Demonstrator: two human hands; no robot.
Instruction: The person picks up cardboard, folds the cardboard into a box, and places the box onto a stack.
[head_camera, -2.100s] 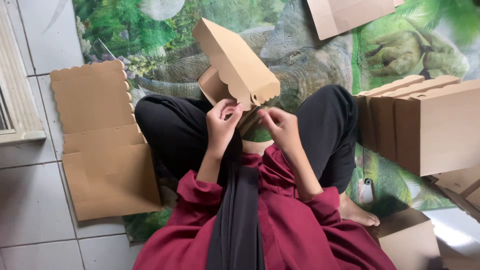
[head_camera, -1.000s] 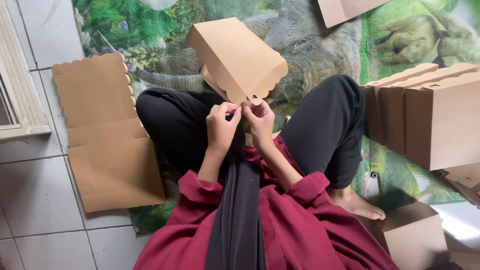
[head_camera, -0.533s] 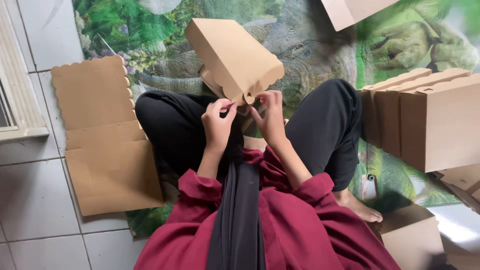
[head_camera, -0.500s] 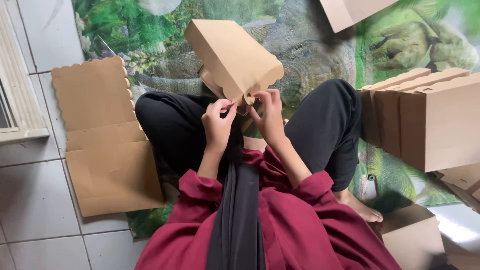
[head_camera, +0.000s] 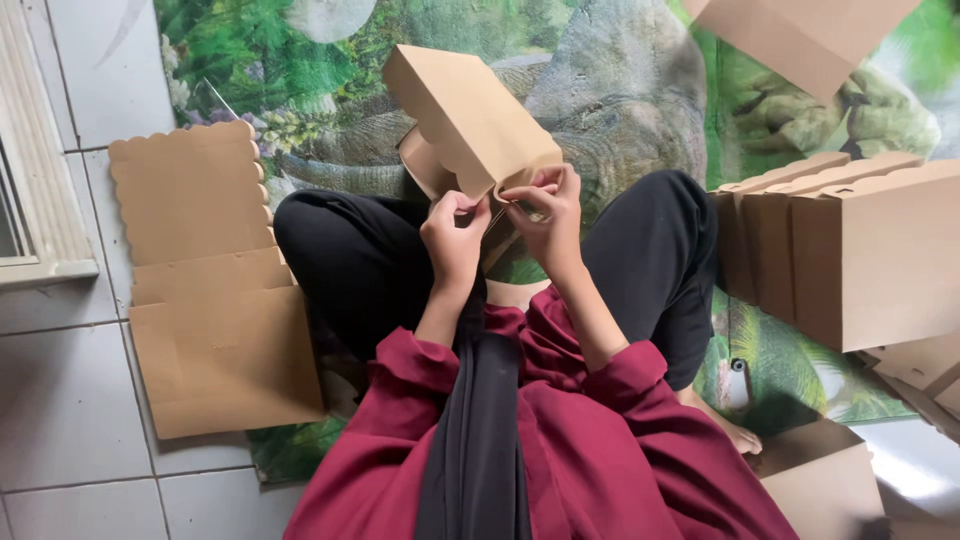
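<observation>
While both hands (head_camera: 505, 215) pinch its near corner, the cardboard box (head_camera: 468, 118) tilts beyond them.

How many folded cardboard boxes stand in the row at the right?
3: near box, middle one and far one, side by side beside the person's knee; others may be hidden off-frame.

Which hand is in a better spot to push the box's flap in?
Probably the right hand: its fingertips already pinch the flap at the edge of the box. The left hand sits lower, gripping the box's underside, so it looks better placed to steady it.
</observation>
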